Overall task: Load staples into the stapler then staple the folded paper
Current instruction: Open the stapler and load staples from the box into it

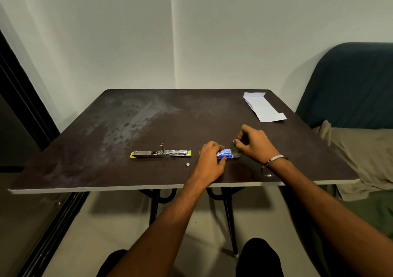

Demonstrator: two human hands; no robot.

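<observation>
A metal stapler with yellow ends lies fully opened flat on the dark table, left of my hands. My left hand holds down a small blue staple box whose inner tray sticks out to the right. Just right of the box, my right hand pinches a small strip of staples between its fingertips. A tiny loose piece of staples lies on the table between the stapler and my left hand. The folded white paper rests at the far right corner.
A dark blue chair back and a beige and green cloth stand to the right of the table. A dark door frame runs along the left. My knees show below the table's front edge.
</observation>
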